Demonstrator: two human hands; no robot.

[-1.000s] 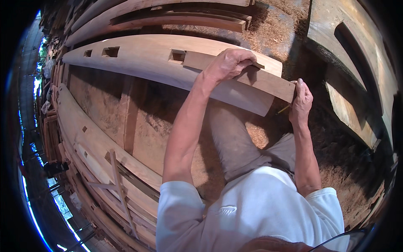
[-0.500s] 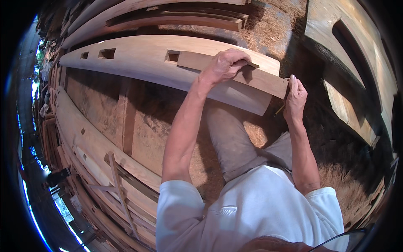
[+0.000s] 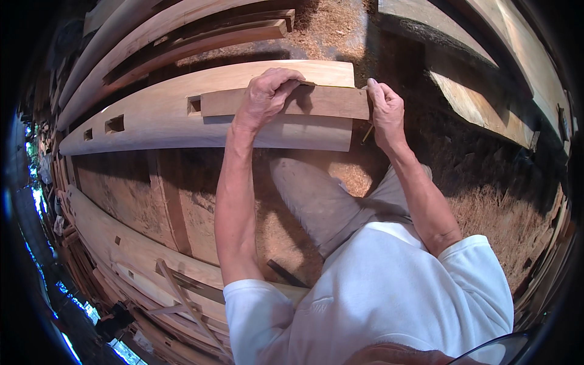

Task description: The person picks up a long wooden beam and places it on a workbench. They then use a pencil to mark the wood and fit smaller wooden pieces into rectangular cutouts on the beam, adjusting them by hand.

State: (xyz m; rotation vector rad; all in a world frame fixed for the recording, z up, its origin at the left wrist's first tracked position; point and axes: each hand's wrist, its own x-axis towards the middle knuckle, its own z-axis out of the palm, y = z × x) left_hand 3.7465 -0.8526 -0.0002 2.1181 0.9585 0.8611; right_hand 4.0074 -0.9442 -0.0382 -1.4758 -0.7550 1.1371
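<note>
A flat brown board [image 3: 337, 102] lies along the top of a long, pale, tapered timber [image 3: 164, 91] with square holes cut into it. Above the board, my left hand [image 3: 265, 100] is closed, its thumb and forefinger pinching a small dark flat strip [image 3: 308, 83] near the board's far edge. My right hand [image 3: 388, 112] is closed at the board's right end, fingertips against it. Just under that hand pokes out a thin yellow stick-like thing [image 3: 367, 135]; its kind is too small to tell. A thin yellowish line runs along the board's far edge between my hands.
Long shaped timbers [image 3: 201, 45] lie beyond the work, and another holed timber [image 3: 100, 222] runs at the left. Thick slabs [image 3: 480, 109] stand at the right. Wood shavings [image 3: 331, 36] cover the ground. Narrow laths [image 3: 182, 298] lean at the lower left.
The view has turned, so the timber and board now lie nearly level and farther left in the picture. Both hands keep about the same places on the board.
</note>
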